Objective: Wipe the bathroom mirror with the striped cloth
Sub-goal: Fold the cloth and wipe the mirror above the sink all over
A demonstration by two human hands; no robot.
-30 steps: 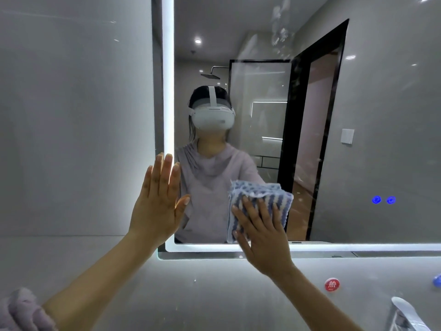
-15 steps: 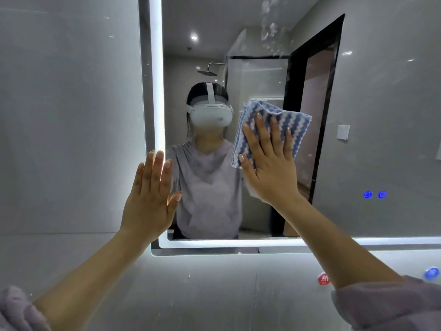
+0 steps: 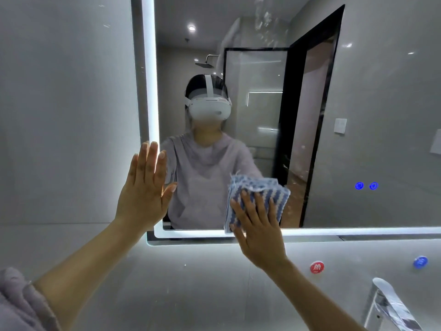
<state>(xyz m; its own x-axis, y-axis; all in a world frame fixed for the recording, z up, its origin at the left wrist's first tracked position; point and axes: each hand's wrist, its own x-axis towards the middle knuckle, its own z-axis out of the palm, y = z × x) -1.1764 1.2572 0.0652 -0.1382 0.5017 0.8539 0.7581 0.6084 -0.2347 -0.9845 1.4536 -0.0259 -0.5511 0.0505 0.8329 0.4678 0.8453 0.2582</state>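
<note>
**Mid-wipe at the glass:** The bathroom mirror [image 3: 358, 115], a wide pane with lit edges, fills the far wall, and you reach for it with both bare forearms stretched forward.

Your left grip [image 3: 145, 189] lies flat over the mirror's glowing left edge. Its fingers are straight and close together, the thumb points right, and it holds nothing. It reads as a brace that steadies you while the other arm works.

Your right grip [image 3: 260, 230] is lower and to the right, wrist bent back. Its fingers are straight and fanned across the striped cloth [image 3: 257, 194], pressing it rather than clutching it.

The cloth is folded into a thick blue-and-white pad. It sits on the glass just above the lit bottom strip, toward the mirror's lower left. A folded pad under a spread palm likely spreads the pressure evenly.

Cloudy smears [image 3: 265, 22] high on the glass, well apart from the cloth, suggest the upper part is not yet wiped. Two small blue lights [image 3: 366, 185] glow at the right.
</note>
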